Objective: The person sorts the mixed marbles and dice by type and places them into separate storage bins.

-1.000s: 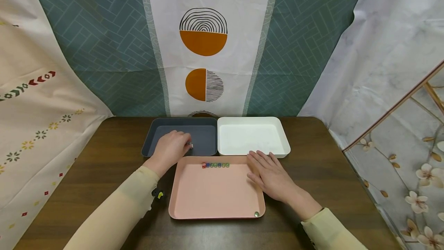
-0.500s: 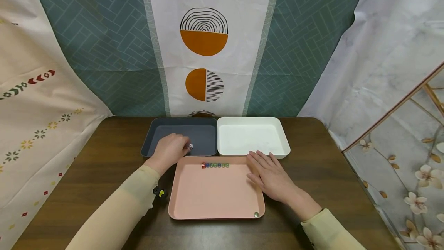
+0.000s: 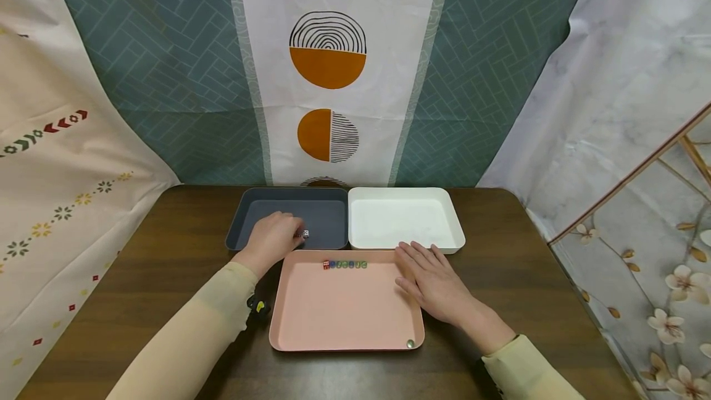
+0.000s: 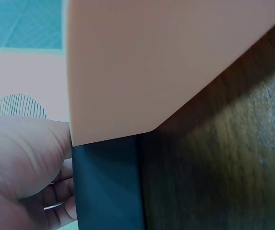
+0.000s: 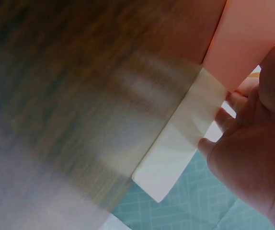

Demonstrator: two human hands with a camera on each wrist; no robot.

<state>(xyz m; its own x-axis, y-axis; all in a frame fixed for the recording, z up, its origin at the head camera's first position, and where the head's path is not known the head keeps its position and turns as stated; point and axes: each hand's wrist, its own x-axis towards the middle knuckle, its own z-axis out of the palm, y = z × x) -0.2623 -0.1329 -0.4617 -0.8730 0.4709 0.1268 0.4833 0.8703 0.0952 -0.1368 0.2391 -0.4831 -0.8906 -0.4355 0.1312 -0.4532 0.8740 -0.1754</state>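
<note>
Over the dark tray (image 3: 328,218), the left hand (image 3: 272,239) has its fingers bent, with a small whitish die (image 3: 306,234) at the tips of thumb and fingers. In the left wrist view, that hand (image 4: 22,172) shows curled fingers beyond the tray wall; the die is hidden. The right hand (image 3: 436,283) lies with straight fingers across the upper right corner of the pink tray (image 3: 347,310), fingertips at the white tray's (image 3: 405,218) front rim. In the right wrist view, the right hand (image 5: 252,134) has its fingertips along the tray edges.
Inside the pink tray, a row of small dice, a red one (image 3: 326,265) at its left end and blue and green ones (image 3: 351,264) beside it, lies near the back wall. A small round greenish piece (image 3: 410,344) sits in the front right corner. Patterned cloths (image 3: 328,159) hang behind the brown table (image 3: 139,289).
The left hand has drawn back slightly to the left, and more of the whitish die shows at its fingertips. The right hand and the row of dice have stayed put.
</note>
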